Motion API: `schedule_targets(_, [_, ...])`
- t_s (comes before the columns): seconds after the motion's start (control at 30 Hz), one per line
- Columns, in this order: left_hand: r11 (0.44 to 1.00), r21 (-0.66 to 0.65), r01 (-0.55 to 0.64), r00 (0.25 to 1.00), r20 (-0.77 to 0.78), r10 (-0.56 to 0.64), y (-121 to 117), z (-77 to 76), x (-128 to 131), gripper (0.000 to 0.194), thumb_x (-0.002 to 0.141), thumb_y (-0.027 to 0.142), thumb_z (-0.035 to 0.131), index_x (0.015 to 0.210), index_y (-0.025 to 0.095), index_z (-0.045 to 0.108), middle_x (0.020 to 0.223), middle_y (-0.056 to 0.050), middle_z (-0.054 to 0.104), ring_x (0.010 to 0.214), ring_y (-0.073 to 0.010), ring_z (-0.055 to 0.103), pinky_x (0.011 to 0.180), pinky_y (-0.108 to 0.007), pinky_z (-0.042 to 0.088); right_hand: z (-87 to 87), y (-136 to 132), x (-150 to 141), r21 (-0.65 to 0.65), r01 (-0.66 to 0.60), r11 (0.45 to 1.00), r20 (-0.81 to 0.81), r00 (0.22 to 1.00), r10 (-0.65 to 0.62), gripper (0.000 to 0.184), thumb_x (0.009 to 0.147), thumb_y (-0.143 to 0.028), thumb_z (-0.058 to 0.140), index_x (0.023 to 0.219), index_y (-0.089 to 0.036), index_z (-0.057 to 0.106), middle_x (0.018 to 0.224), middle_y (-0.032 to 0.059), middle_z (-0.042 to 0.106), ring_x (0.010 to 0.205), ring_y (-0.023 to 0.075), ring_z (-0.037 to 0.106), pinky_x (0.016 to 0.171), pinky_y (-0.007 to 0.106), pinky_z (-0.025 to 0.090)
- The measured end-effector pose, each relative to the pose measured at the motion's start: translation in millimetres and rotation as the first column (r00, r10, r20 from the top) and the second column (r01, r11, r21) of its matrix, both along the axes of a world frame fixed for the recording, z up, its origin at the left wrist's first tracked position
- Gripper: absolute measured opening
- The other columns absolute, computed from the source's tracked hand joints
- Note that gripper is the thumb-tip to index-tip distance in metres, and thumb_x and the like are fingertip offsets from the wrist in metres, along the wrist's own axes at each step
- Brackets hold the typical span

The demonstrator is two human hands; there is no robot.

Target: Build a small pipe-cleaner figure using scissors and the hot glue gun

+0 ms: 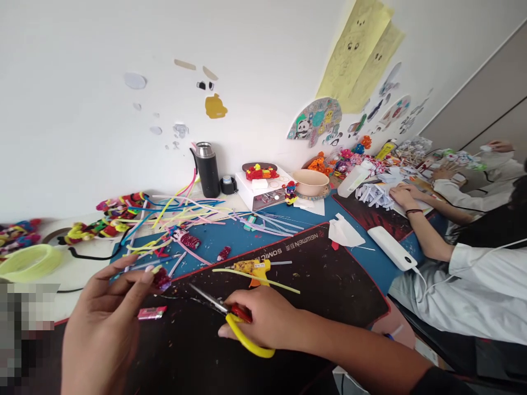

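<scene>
My left hand (105,321) pinches a small dark-red and purple fuzzy pipe-cleaner piece (162,279) with a pale yellow-green tip, between thumb and fingers. Closed around scissors (250,341) with yellow and red handles is my right hand (269,318). The blades point left toward the fuzzy piece, with a gap between. Behind the scissors, a yellow hot glue gun (258,270) lies on the black mat (321,296), a pale yellow strip (280,283) alongside it. A pink wrapper (152,312) is by my left hand.
Loose colored pipe cleaners (193,211) spread across the back left. Further back stand a black thermos (208,170), a white box (257,189) and a beige bowl (310,182). A white power bank (392,248) lies at right, near a co-worker's arm (428,233).
</scene>
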State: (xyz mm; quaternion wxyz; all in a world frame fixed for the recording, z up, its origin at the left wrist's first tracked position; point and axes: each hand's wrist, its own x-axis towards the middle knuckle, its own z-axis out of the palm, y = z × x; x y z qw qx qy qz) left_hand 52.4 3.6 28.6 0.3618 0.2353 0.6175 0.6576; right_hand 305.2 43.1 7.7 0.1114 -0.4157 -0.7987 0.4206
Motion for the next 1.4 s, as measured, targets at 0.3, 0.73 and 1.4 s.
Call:
schedule_targets(0.3, [0.995,-0.024,0.096,0.984,-0.149,-0.099,0.4,35.8,21.5,0.068,0.065,0.059,0.101,0.118,0.030,0.071,0.086,0.005,0.077,0.079,-0.0173,0.070,0.073,-0.025,0.056,-3.5,-8.8,-25.2,0.292,-0.480,0.827,0.195,0.877,0.440,0.038,0.097,-0.047,0.079,0.129,-0.026,0.075,0.103,0.0055,0.085,0.082,0.0244,0.079,0.059,0.028,0.045])
schedule_targets(0.73, [0.965,-0.037,0.261,0.938,-0.226,-0.263,28.6,21.9,37.4,0.070,0.067,0.058,0.098,0.122,0.028,0.067,0.086,-0.001,0.079,0.081,-0.0267,0.074,0.074,-0.036,0.059,1.7,42.7,-16.1,-0.404,-0.038,0.914,-0.490,0.853,-0.181,0.037,0.105,-0.054,0.068,0.106,-0.017,0.073,0.077,0.0000,0.074,0.049,0.0104,0.062,0.046,0.021,0.045])
schedule_targets(1.4, [0.891,-0.161,0.424,0.872,-0.194,-0.449,29.2,-18.6,44.2,0.062,0.080,0.058,0.091,0.128,0.028,0.065,0.091,-0.004,0.079,0.086,-0.0282,0.078,0.075,-0.036,0.062,-10.9,65.7,-24.4,-0.488,-0.059,0.871,-0.556,0.790,-0.258,0.046,0.091,-0.060,0.084,0.106,-0.017,0.076,0.058,-0.0080,0.061,0.043,0.0087,0.054,0.047,0.021,0.041])
